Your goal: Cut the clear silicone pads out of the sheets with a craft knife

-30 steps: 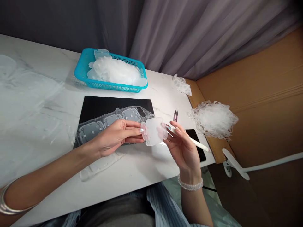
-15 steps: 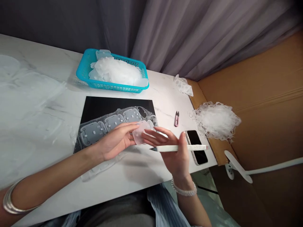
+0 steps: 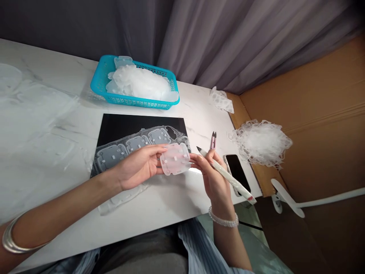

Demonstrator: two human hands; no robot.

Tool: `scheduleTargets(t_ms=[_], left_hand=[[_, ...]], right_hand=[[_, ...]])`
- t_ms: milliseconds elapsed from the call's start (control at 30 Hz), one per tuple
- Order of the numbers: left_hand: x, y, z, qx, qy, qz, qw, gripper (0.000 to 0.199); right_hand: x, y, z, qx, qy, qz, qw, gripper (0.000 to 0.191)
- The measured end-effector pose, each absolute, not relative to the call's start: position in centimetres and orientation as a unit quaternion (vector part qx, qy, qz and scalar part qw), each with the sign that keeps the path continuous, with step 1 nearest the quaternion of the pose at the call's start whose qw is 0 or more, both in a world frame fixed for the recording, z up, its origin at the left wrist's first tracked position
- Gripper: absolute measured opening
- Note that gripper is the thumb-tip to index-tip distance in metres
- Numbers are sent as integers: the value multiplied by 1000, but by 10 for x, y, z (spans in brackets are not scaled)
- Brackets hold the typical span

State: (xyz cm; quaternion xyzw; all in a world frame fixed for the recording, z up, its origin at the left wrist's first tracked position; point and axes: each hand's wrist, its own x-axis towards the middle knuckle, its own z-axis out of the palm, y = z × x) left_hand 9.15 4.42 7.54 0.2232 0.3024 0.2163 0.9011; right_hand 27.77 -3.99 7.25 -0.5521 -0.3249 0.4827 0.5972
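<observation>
My left hand [image 3: 139,165] pinches a translucent pinkish moulded piece [image 3: 175,159] with soft rounded corners, holding it above a black mat [image 3: 139,127]. The fingertips of my right hand [image 3: 212,175] sit at that piece's right edge. That hand also holds a white pen-shaped tool [image 3: 228,177], whose dark pointed tip aims up and to the left, just clear of the piece. Under my left hand, a translucent moulded sheet [image 3: 142,141] lies on the mat, partly hidden by my wrist and the held piece.
A turquoise plastic basket [image 3: 137,100] heaped with translucent pieces stands behind the mat. Pink thread snips [image 3: 213,140], a black phone [image 3: 236,171] and piles of lacy trimmings [image 3: 261,142] lie to the right. Cardboard and a grey curtain border the marble table [image 3: 57,121].
My right hand has swung the white tool from level to a diagonal, its tip now pointing up and left. The translucent piece has shifted slightly right, and its face now shows more fully.
</observation>
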Motion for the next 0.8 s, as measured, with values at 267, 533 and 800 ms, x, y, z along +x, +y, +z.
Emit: scheduleTargets(t_ms=[267, 533, 800], left_hand=[[89, 50, 68, 202, 316, 223, 900, 37], [97, 31, 56, 308, 339, 264, 849, 29], [80, 144, 80, 611, 442, 433, 493, 43]], right_hand=[[272, -30, 75, -568, -335, 420, 623, 45], [257, -35, 65, -615, -432, 429, 501, 43], [285, -35, 48, -545, -296, 472, 627, 42]])
